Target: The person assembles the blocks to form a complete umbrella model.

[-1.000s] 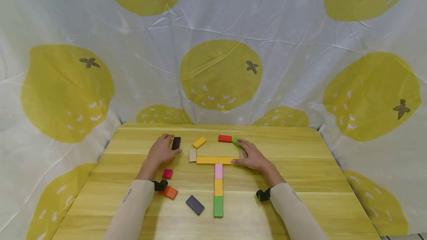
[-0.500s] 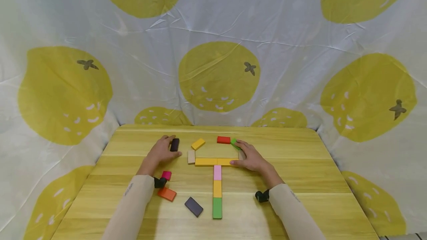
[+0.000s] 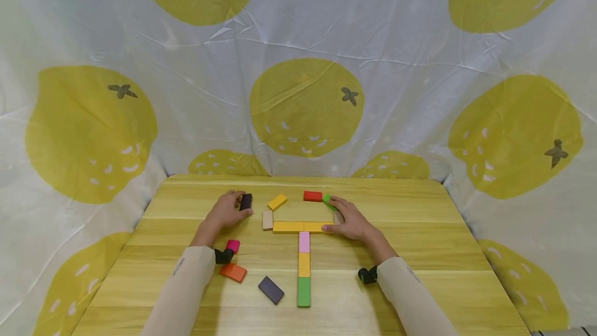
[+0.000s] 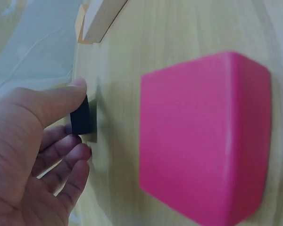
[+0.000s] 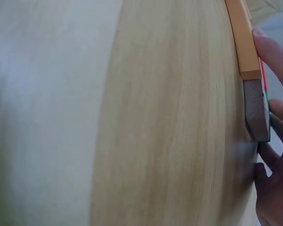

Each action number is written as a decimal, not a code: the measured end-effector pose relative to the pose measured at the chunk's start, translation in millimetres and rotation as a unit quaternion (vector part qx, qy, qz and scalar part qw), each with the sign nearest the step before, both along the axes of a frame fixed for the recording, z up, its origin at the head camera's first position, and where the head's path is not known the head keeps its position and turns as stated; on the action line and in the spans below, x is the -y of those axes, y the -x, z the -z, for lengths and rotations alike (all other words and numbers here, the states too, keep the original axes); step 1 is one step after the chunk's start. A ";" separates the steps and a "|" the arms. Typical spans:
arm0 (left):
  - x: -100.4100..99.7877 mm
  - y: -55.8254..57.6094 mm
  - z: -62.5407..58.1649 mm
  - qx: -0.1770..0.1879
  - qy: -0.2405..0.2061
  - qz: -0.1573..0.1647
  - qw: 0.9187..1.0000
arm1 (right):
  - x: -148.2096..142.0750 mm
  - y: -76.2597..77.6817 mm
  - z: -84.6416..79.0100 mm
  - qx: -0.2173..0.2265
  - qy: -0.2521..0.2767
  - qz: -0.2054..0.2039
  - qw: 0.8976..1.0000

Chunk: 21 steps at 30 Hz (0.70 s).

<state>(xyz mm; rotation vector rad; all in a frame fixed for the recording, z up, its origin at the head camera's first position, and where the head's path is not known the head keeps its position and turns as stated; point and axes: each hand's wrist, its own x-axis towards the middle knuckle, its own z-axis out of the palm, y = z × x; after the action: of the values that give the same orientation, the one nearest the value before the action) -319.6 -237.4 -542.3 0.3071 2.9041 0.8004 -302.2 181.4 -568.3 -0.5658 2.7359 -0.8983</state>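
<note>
My left hand (image 3: pixel 226 210) pinches a black block (image 3: pixel 246 201) between thumb and fingers at the table's back left; the left wrist view shows this black block (image 4: pixel 81 118) too. My right hand (image 3: pixel 354 220) lies over the right end of an arrangement of blocks. Its thumb rests on the right yellow block (image 3: pixel 312 226), and its fingers touch a small green block (image 3: pixel 327 200). Under that palm a plain wood block (image 3: pixel 338 218) is partly covered. A red block (image 3: pixel 313 196) lies against the green one, and a tilted yellow block (image 3: pixel 277 201) lies left of it.
A pink block (image 3: pixel 304 241), a yellow block (image 3: pixel 304 264) and a long green block (image 3: pixel 304 292) form a column toward me. Another plain wood block (image 3: pixel 267 220) ends the yellow row. Loose magenta (image 4: pixel 203 136), orange (image 3: pixel 233 273) and dark grey blocks (image 3: pixel 271 290) lie at left.
The left fingers have shifted slightly around the black block, which has moved a touch to the right since half a second ago. The right hand stays in place.
</note>
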 end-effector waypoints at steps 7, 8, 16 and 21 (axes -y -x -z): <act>-4.3 -0.2 -0.1 -0.013 -0.025 -0.015 1.000 | -0.2 0.2 1.4 0.004 -0.004 0.002 1.000; -4.1 0.1 0.5 -0.015 -0.025 -0.019 0.999 | -0.2 0.4 1.9 0.005 -0.003 0.002 1.000; -5.9 0.4 4.0 -0.034 -0.025 -0.064 0.997 | -0.2 0.7 2.9 0.001 0.007 0.003 1.000; -9.7 -1.0 4.6 -0.048 -0.039 -0.091 0.994 | -0.7 0.6 3.1 0.002 0.006 0.004 1.000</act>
<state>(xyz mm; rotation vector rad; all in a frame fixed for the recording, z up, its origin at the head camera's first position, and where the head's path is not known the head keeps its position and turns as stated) -318.6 -227.7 -546.9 0.0889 3.0287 0.9523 -302.9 182.0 -571.4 -0.5558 2.7316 -0.9184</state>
